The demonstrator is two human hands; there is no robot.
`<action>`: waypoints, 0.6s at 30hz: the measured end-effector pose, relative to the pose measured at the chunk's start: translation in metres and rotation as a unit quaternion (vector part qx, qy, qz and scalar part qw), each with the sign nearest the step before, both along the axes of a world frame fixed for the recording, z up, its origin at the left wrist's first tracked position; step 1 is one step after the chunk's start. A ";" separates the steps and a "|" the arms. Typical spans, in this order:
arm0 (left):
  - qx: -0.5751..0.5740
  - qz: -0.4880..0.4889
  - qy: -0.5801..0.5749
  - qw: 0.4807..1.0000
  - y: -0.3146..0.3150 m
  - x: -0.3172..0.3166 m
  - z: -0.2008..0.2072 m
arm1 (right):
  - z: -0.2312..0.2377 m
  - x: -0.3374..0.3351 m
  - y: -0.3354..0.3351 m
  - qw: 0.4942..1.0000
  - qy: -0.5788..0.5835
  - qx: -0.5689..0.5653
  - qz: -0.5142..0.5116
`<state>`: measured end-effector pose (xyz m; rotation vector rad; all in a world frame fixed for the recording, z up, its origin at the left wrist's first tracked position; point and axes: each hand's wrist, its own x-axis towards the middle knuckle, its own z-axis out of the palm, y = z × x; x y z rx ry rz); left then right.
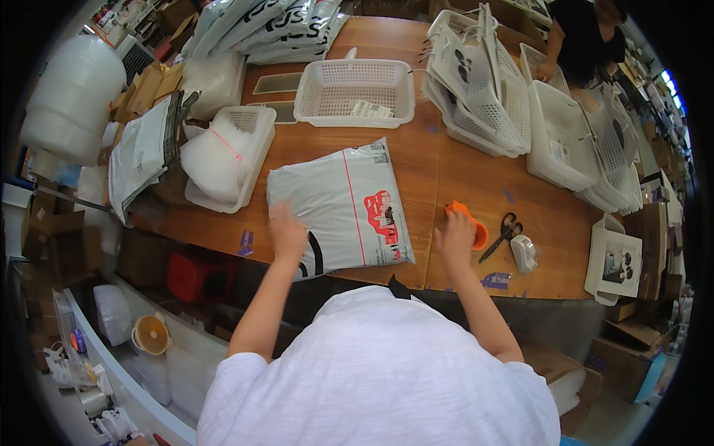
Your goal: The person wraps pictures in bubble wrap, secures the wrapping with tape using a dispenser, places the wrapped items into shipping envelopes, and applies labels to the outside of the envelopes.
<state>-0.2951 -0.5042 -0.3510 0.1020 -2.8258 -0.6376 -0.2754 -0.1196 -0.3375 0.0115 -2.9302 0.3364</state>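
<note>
Head view is showing the left hand lying flat and open on the near-left corner of the grey mailer bag, whose long axis is running away from the person, tilted slightly leftward. Right hand is closing around the orange tape dispenser, just right of the bag, so each hand is already touching its own item; scissors are lying just beyond, further right.
</note>
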 end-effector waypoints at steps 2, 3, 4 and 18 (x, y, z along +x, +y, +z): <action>-0.111 -0.044 -0.003 0.993 0.041 -0.013 0.002 | 0.015 -0.028 -0.047 0.991 0.049 -0.049 0.118; -0.122 -0.079 -0.020 0.989 0.052 -0.023 -0.003 | 0.027 -0.040 -0.076 0.982 0.036 -0.076 0.170; -0.132 -0.117 -0.034 0.984 0.059 -0.035 -0.010 | 0.018 -0.050 -0.100 0.979 0.040 -0.056 0.194; -0.039 -0.167 -0.014 0.985 0.019 -0.171 0.016 | -0.020 -0.087 -0.133 0.970 -0.155 0.006 0.189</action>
